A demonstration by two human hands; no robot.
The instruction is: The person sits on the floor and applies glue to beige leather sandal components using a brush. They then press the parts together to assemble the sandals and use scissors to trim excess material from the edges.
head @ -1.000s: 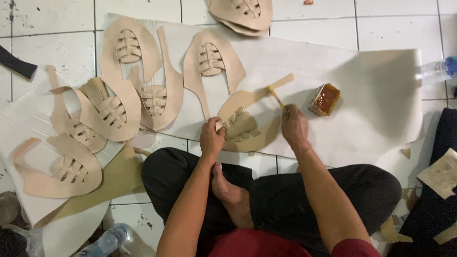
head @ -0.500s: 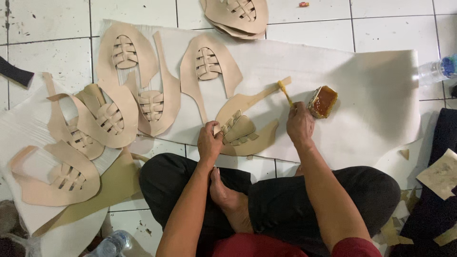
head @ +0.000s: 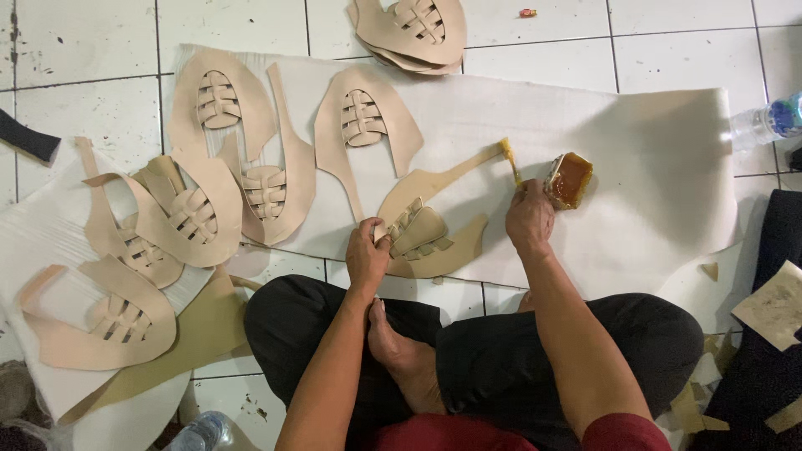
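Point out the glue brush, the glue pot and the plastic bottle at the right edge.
glue brush (head: 508, 159), head view, on its yellowed bristle end.
glue pot (head: 571, 178), head view, on the amber glue inside.
plastic bottle (head: 764, 123), head view, on its clear body.

A tan woven-strap shoe upper (head: 426, 230) is lying flat near the white sheet's (head: 652, 150) front edge; a glue brush (head: 510, 159) is tilting beside an amber glue tin (head: 571, 178).

Your left hand (head: 368, 255) pins the tan shoe upper (head: 426, 230) on the white sheet (head: 652, 159); your right hand (head: 529, 219) holds a brush (head: 510, 160) beside the glue pot (head: 570, 178).
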